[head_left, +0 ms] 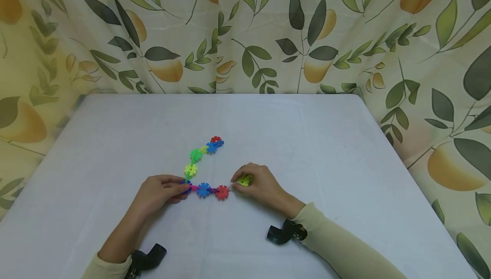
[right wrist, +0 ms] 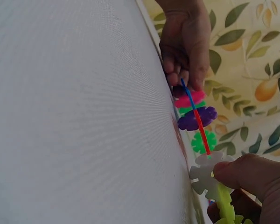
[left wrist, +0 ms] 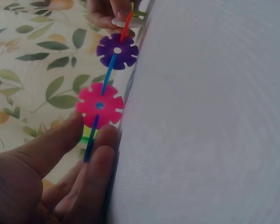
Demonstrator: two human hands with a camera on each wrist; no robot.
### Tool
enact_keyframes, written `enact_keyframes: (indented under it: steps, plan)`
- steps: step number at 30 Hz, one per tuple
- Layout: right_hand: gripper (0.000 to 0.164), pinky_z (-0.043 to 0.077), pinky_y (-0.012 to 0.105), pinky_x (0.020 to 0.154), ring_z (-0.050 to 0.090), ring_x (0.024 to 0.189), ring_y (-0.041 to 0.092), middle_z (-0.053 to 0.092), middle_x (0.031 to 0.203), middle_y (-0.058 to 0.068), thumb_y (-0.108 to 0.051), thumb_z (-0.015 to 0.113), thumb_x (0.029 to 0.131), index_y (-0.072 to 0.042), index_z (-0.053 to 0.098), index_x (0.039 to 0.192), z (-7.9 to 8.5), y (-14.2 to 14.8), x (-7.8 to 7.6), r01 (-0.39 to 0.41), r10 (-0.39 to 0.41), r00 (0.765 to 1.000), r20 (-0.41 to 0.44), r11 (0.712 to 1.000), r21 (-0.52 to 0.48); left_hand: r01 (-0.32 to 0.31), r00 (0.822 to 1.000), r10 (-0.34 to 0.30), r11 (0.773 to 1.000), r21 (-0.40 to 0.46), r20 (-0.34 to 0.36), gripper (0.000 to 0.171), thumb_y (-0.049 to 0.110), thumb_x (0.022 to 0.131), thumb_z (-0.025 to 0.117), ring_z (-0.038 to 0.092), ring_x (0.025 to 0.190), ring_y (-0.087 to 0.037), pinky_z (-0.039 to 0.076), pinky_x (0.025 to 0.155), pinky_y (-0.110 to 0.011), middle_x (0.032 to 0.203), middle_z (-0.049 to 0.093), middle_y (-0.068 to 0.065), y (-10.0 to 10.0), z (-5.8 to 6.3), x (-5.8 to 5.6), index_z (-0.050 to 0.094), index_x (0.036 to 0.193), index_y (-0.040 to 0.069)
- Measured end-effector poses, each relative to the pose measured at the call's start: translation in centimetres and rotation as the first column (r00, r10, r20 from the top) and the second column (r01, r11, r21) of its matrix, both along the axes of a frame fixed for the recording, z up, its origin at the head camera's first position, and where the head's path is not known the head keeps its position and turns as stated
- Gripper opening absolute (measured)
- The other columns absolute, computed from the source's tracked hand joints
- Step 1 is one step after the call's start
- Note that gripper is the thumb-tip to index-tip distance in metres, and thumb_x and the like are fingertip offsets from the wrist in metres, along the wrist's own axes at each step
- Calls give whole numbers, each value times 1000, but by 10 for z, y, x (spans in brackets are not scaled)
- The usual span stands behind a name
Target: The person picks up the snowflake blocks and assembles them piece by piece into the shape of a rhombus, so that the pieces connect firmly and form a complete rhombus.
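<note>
A chain of slotted plastic snowflake discs (head_left: pixel 203 190) bends across the white table. My left hand (head_left: pixel 159 191) pinches the dark blue disc (left wrist: pixel 89 144) at the bend, thumb on one side and fingers on the other. From there run a pink disc (left wrist: pixel 100 105), a blue one, a purple disc (left wrist: pixel 117 51) and a red disc (head_left: pixel 222 192). At the red end, my right hand (head_left: pixel 261 185) pinches a white disc (right wrist: pixel 203 175), its edge meeting the red one. Yellow discs (right wrist: pixel 225 205) join the white disc, partly hidden by the fingers.
The chain's other arm leads away through a yellow-green disc (head_left: pixel 190 170), a green disc (head_left: pixel 196 155) and a blue disc (head_left: pixel 212 147) to a red end. A white cloth covers the table (head_left: pixel 307 142); a leaf-patterned curtain (head_left: pixel 261 36) hangs behind it.
</note>
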State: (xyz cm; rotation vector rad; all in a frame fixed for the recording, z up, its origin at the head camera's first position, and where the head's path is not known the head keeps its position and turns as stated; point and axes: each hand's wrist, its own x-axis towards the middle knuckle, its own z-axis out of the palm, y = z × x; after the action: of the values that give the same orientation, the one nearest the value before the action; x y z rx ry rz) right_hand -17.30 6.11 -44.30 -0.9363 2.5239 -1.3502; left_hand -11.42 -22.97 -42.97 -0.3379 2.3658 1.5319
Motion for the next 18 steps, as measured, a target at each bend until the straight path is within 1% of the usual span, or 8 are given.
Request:
enact_keyframes:
  steps: [4, 8, 11, 15, 18]
  plan:
    - [9, 52, 26, 83, 62, 90, 8, 72, 93, -8, -12, 77, 85, -18, 74, 91, 0, 0, 1, -15, 15, 1000, 17, 1000, -9, -27, 1000, 27, 997, 67, 0, 42, 19, 90, 72, 74, 82, -16, 58, 72, -25, 94, 76, -13, -1, -3, -2, 63, 122, -8]
    - [8, 52, 26, 83, 62, 88, 8, 72, 91, -9, -12, 77, 85, -18, 73, 90, 0, 0, 1, -33, 34, 999, 32, 999, -30, -45, 999, 45, 994, 95, 2, 40, 16, 92, 70, 74, 83, -15, 58, 73, -25, 99, 75, -14, -2, -2, -4, 62, 123, -9]
    - [8, 52, 26, 82, 62, 87, 8, 72, 90, -9, -12, 77, 85, -18, 73, 89, -1, 0, 0, -35, 37, 999, 39, 999, -37, -55, 998, 53, 995, 85, 31, 45, 20, 92, 70, 74, 80, -15, 58, 72, -24, 95, 76, -12, -2, 0, -3, 60, 126, -7]
    - [8, 52, 26, 83, 62, 87, 7, 72, 90, -9, -12, 77, 85, -19, 73, 89, -2, -1, 0, -36, 38, 998, 49, 998, -42, -86, 993, 79, 992, 87, 84, 54, 26, 91, 72, 74, 80, -16, 58, 72, -24, 93, 76, -11, 2, 1, 2, 56, 130, -7]
    - [6, 52, 27, 83, 63, 87, 8, 72, 90, -9, -13, 77, 86, -18, 73, 89, -2, -1, 0, -41, 44, 997, 58, 998, -49, -106, 992, 96, 988, 115, 85, 58, 27, 91, 72, 74, 83, -17, 58, 74, -25, 96, 75, -12, 5, 0, 5, 53, 132, -8]
